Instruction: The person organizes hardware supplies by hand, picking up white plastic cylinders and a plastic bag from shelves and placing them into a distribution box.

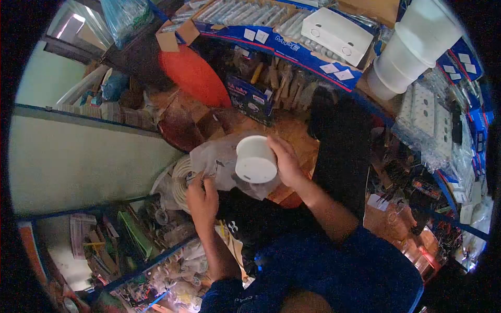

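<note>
My right hand (284, 163) is closed around the side of a white round plastic cup-shaped box (255, 160). Its flat end, with a small oval slot near the edge, faces down toward me. A crumpled translucent plastic bag (211, 155) lies behind and below the box. My left hand (202, 197) has its fingers pinched together at the bag's near left edge. Just left of those fingers is a coil of white cable or tubing (181, 177), partly hidden by the hand.
White stacked tubs (402, 57) stand at upper right. Blue cartons (308, 60) with wrapped pieces and a white box (336, 37) line the back shelf. A red oval object (194, 78) leans behind the bag. Cluttered shelves (104, 240) are at lower left.
</note>
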A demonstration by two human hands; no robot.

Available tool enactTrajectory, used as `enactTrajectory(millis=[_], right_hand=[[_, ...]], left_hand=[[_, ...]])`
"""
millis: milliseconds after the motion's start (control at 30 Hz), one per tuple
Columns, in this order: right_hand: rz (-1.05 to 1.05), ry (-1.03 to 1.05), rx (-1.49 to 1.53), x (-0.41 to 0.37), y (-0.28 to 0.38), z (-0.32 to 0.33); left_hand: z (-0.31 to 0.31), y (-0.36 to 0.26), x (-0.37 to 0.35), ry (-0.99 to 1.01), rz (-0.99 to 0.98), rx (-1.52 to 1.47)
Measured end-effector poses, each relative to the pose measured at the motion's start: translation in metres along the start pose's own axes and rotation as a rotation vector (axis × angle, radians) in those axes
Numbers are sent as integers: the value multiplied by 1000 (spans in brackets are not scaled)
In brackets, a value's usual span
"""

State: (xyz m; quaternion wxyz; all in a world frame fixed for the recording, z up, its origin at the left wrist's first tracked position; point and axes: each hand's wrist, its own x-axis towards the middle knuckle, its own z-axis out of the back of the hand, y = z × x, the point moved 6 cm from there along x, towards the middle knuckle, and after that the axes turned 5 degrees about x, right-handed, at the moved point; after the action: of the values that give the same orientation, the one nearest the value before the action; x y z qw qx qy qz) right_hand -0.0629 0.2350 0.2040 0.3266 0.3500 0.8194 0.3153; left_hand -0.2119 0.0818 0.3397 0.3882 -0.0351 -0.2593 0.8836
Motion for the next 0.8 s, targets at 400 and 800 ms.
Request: enactTrajectory(millis=[400,800], right_hand=[[-178,702,-693,-37,9,-35],[177,-14,-924,-1,-5,3]], left_hand=[[-19,20,-7,74,118,-90],[-25,12,-18,132,101,-108]])
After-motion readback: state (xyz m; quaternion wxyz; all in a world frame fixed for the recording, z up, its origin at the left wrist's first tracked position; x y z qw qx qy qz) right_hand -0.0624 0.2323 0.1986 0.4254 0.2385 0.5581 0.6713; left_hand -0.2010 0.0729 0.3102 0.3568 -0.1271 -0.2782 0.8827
